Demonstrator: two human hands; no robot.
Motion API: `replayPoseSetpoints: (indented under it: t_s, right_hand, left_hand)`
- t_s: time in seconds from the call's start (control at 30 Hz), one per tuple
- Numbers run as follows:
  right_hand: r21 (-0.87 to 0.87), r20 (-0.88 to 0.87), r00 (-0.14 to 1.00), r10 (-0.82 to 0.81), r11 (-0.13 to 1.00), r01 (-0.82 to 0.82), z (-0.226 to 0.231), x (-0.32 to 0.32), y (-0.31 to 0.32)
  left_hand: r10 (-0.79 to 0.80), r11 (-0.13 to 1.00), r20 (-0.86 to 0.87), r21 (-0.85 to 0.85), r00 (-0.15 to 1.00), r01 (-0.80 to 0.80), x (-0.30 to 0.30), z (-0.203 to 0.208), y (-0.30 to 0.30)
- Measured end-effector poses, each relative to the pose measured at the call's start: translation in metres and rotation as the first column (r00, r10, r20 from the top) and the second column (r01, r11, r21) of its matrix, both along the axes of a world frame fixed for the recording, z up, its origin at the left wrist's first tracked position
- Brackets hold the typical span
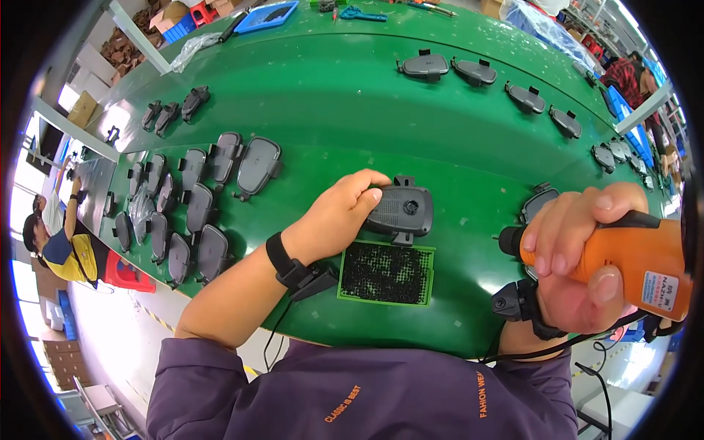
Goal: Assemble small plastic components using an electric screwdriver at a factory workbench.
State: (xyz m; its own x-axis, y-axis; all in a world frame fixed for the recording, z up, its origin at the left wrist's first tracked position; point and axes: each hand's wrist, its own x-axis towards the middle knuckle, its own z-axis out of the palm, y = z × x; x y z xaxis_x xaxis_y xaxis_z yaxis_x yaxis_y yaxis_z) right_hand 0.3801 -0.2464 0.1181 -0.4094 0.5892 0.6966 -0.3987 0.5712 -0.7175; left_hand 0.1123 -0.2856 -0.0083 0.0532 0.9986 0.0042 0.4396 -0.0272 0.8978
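Observation:
My left hand [328, 220] grips the left side of a dark grey phone holder [402, 210]. The holder lies back side up on the green bench, with a round black socket facing me and clamp arms sticking out at both ends. My right hand [576, 253] is wrapped around an orange electric screwdriver [632, 257], its bit pointing left, well apart from the holder. Just below the holder sits a green-rimmed tray [431, 282] filled with small black screws. Another phone holder [539, 202] is partly hidden behind my right hand.
Several phone holders [258, 167] stand grouped at the left around a clear plastic bag [141, 213]. More holders [425, 66] run along the far right. A blue tray [268, 16] rests at the far edge. A black cable [557, 353] trails under my right arm. Another person [66, 249] works at left.

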Motion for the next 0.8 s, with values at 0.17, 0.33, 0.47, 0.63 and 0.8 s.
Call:
replayPoseSetpoints:
  t_s: [0.17, 0.33, 0.47, 0.63, 0.8]
  right_hand:
    - [-0.011, 0.05, 0.998, 0.04, 0.999, -0.04, 0.003, 0.003, 0.009]
    - [-0.09, 0.023, 0.993, 0.114, 0.99, -0.112, -0.004, -0.005, 0.011]
    - [-0.145, -0.016, 0.999, 0.037, 0.989, -0.039, -0.015, -0.01, 0.005]
    - [-0.127, -0.004, 1.0, 0.01, 0.992, -0.011, -0.021, -0.004, 0.003]
    - [-0.118, 0.044, 0.999, 0.011, 0.993, -0.006, -0.021, -0.021, 0.004]
  left_hand:
    - [0.129, 0.942, -0.226, 0.331, 0.966, -0.049, 0.0, 0.029, 0.0]
    - [-0.288, 0.902, -0.478, 0.155, 0.83, 0.403, 0.006, 0.041, -0.049]
    - [-0.372, 0.854, -0.493, 0.151, 0.786, 0.498, 0.034, 0.017, -0.054]
    - [-0.371, 0.825, -0.448, 0.242, 0.813, 0.51, 0.039, 0.005, -0.057]
    - [-0.364, 0.826, -0.379, 0.291, 0.851, 0.483, 0.031, 0.005, -0.056]
